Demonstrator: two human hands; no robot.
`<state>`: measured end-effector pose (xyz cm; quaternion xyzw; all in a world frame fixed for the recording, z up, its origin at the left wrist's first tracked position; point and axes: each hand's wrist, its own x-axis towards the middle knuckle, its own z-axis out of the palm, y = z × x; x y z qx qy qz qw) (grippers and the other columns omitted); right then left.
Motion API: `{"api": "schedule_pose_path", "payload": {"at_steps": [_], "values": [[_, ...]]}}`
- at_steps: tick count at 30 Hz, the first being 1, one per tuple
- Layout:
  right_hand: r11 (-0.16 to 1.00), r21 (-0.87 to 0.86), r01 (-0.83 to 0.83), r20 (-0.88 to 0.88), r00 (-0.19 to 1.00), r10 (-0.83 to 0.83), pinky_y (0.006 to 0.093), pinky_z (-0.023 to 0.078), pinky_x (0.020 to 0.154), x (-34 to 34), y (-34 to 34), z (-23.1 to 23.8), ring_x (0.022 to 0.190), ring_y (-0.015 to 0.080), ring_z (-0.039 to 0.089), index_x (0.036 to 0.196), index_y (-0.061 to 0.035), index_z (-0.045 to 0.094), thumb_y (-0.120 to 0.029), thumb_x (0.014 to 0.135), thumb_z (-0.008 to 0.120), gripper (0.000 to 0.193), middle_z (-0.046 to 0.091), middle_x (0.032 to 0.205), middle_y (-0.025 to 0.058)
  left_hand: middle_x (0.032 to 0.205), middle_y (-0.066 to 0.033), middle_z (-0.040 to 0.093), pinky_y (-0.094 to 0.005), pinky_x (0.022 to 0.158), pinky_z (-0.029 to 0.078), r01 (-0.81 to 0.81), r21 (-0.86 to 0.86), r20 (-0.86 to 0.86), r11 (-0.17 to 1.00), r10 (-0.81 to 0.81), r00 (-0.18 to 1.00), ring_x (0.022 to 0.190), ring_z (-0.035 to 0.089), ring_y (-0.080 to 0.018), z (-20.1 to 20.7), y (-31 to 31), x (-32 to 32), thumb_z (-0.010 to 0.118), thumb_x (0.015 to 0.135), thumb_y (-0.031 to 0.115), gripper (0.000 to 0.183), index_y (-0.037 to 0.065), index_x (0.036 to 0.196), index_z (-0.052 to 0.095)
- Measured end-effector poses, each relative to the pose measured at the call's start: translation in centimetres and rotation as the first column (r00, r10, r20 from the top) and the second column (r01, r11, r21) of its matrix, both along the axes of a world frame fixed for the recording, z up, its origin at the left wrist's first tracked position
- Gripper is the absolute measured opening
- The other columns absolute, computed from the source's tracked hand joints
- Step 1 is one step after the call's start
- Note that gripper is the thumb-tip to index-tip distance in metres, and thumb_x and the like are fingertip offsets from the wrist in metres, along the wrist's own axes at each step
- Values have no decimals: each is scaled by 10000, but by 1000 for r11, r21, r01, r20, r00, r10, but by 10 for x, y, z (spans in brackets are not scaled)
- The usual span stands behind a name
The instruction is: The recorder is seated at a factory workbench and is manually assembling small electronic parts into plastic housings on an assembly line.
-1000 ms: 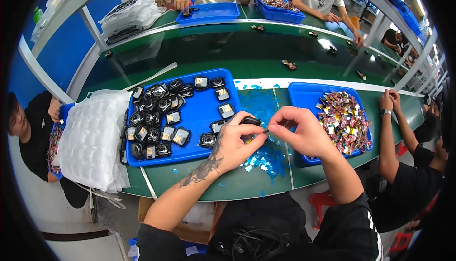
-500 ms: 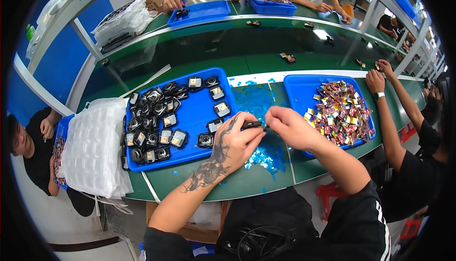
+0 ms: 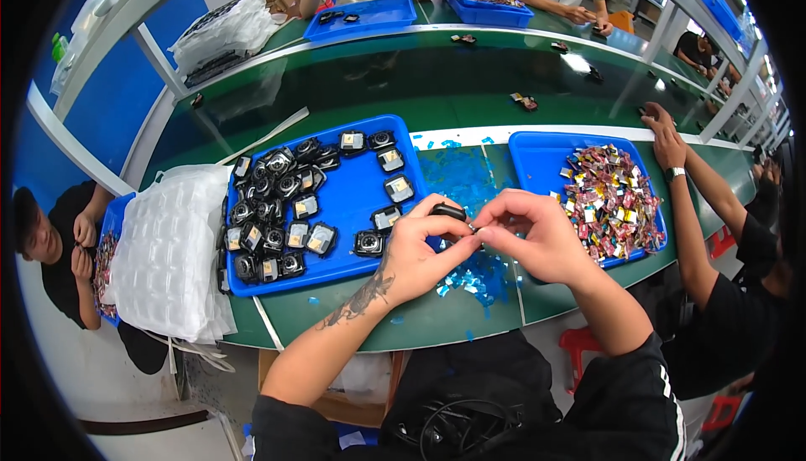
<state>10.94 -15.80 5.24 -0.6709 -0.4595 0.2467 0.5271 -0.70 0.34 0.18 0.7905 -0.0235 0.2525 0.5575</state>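
Observation:
My left hand (image 3: 420, 251), with a tattooed forearm, grips a small black watch-like casing (image 3: 449, 211) between thumb and fingers. The right thumb and fingertips of my right hand (image 3: 541, 238) pinch together at the casing's near end; what lies between them is too small to make out. To the left, a blue tray (image 3: 353, 201) holds many similar black casings, some with pale square faces up, others with round dark backs. On the right, another blue tray (image 3: 533, 167) carries a pile of small reddish, yellow and white parts (image 3: 611, 201).
Bits of blue film (image 3: 457, 180) litter the green bench between the trays. Stacked clear plastic trays (image 3: 168, 251) stand at far left. Beyond a metal rail, a dark green belt (image 3: 403, 87) carries a few parts (image 3: 525, 102). Co-workers sit opposite and at both sides.
My right hand has turned and its fingertips now meet the casing's end. My left hand has rotated slightly. One part on the belt has shifted to the right.

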Motion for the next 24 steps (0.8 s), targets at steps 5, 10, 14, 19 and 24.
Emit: {"api": "schedule_pose_path", "payload": {"at_steps": [5,10,14,19,24], "values": [[991,50,124,307,942,-134,232,480,580,-9,4,4,690,79,600,877,20,646,-32,845,665,64,640,799,62,986,-107,602,-259,714,503,-20,-65,-11,998,19,1000,819,636,-155,3,-5,-2,742,799,88,126,-5,874,703],[992,-20,123,287,951,-113,248,494,589,-9,1,2,633,123,616,905,11,655,-96,882,654,110,658,747,68,1018,-110,598,-265,726,510,-48,77,73,996,42,996,813,639,-154,-2,-4,-1,726,815,84,119,-11,881,695],[996,-56,73,-59,995,-76,238,501,593,1,-2,-2,661,88,608,927,16,661,-122,900,647,141,666,778,47,1019,-105,579,-265,745,505,-4,-69,4,998,5,1000,840,626,-145,2,-5,-2,719,824,89,125,-12,893,691],[990,-137,-29,-256,967,-7,230,520,606,7,-5,8,703,57,593,911,17,672,-131,908,632,153,656,782,29,975,-101,616,-309,855,459,26,-162,-96,986,-42,994,949,589,-188,11,-3,-4,734,786,54,79,4,838,703],[985,-151,-84,-114,991,67,230,506,591,13,-5,6,693,56,586,893,24,661,-96,888,622,127,650,778,28,960,-97,621,-319,867,453,7,-114,-126,993,-22,992,964,587,-191,12,-2,-5,758,763,66,85,18,815,711]]}}
